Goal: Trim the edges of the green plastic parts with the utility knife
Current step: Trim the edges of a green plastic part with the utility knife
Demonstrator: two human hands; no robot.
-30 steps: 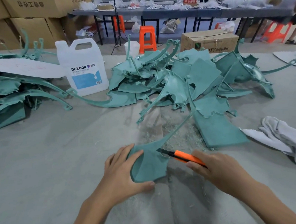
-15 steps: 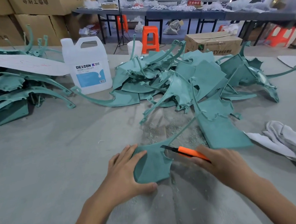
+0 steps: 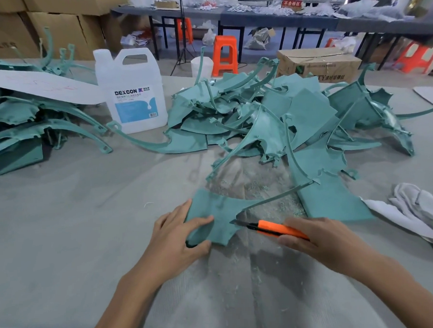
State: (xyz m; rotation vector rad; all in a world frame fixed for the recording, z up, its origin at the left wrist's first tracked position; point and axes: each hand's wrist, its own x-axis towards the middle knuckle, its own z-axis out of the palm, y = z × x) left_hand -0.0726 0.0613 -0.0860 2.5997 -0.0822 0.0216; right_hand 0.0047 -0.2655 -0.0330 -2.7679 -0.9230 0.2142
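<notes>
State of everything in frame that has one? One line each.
Green plastic part: held at its left end by the left hand.
Utility knife: blade out, tip at the part's right edge, gripped by the right hand.
Pile of green parts: loose heap.
DEXCON jug: upright.
Cardboard box: closed.

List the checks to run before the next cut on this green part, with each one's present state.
1. Left hand grips the green plastic part: ok.
2. Right hand grips the utility knife: ok.
3. Blade tip at the part's edge: ok.
4. Left thumb clear of the blade's path: not ok, it lies close to the tip.
5. Blade sharpness: cannot tell.
</notes>
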